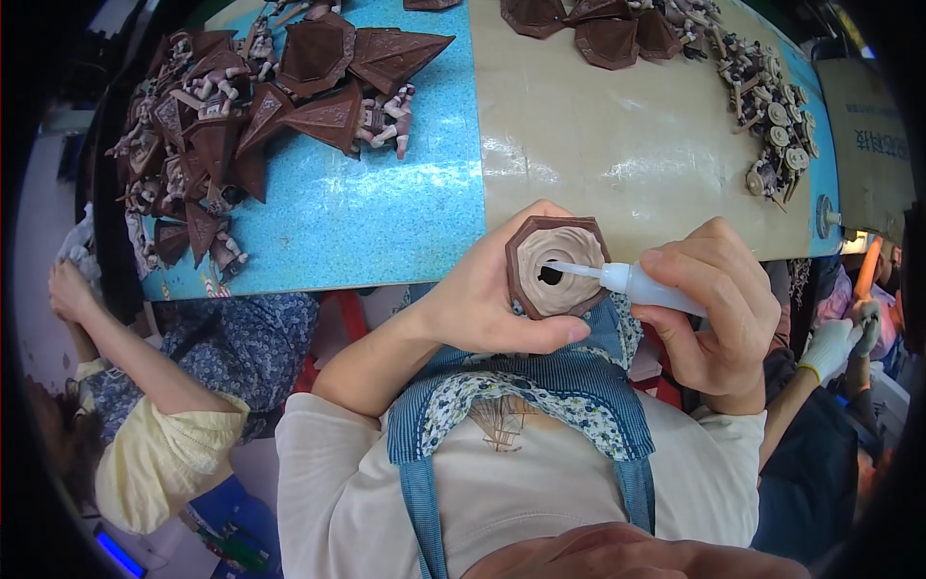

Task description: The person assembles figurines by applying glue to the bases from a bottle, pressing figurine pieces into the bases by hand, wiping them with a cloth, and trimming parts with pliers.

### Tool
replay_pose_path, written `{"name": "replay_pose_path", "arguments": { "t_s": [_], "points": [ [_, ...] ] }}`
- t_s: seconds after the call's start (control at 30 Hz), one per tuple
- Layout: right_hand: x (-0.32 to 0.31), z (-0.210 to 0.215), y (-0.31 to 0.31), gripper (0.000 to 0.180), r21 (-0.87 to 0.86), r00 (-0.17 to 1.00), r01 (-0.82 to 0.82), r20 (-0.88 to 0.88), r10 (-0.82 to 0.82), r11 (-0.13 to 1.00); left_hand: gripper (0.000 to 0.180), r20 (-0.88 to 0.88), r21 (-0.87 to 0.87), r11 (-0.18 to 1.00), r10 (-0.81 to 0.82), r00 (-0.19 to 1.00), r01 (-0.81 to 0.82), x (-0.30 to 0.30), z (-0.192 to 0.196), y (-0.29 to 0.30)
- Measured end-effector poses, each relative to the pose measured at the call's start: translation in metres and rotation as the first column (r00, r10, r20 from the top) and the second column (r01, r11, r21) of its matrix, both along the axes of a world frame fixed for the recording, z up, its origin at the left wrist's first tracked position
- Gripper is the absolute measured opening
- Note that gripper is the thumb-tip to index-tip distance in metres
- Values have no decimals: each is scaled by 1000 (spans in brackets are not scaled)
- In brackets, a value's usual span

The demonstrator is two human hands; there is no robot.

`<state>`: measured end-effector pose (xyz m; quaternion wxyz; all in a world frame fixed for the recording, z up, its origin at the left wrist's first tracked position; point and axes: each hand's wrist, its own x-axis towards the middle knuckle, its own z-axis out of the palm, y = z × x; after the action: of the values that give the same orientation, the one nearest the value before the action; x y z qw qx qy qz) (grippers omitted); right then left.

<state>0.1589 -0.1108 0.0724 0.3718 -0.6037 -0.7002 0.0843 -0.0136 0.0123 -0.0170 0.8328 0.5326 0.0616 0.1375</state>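
My left hand [487,299] grips a brown hexagonal plastic part [558,265] with a pale, ribbed inside and a dark hole in its middle, held just in front of the table edge. My right hand [709,309] is closed around a small white squeeze bottle [641,283]. The bottle's thin nozzle points left, its tip at the rim of the hole. Both hands hover above my lap, over a blue striped apron.
The table has a blue surface [386,207] at left and a beige mat [637,145] at right. A heap of brown pyramid-shaped parts [260,106] lies far left, more parts [603,29] at the top, small beige pieces [776,125] at right. A person in yellow [154,425] sits left; a white-gloved hand [834,347] at right.
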Motion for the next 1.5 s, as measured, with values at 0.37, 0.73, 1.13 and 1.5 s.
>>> {"name": "replay_pose_path", "arguments": {
  "t_s": [0.37,0.73,1.13,1.5],
  "points": [
    [2,-2,-1,32,19,1000,0,11,0,1000,60,-21,-34,999,-41,999,40,4,2,1],
    [14,-21,-9,31,16,978,18,-208,-15,1000,60,-123,-34,999,-14,992,10,4,7,2],
    [62,-86,50,34,-106,570,188,-798,-197,976,69,-209,905,424,470,858,-11,2,45,27],
    [109,-78,43,48,88,854,508,-180,-488,857,73,111,820,414,563,819,-396,8,37,30]
  ]
}}
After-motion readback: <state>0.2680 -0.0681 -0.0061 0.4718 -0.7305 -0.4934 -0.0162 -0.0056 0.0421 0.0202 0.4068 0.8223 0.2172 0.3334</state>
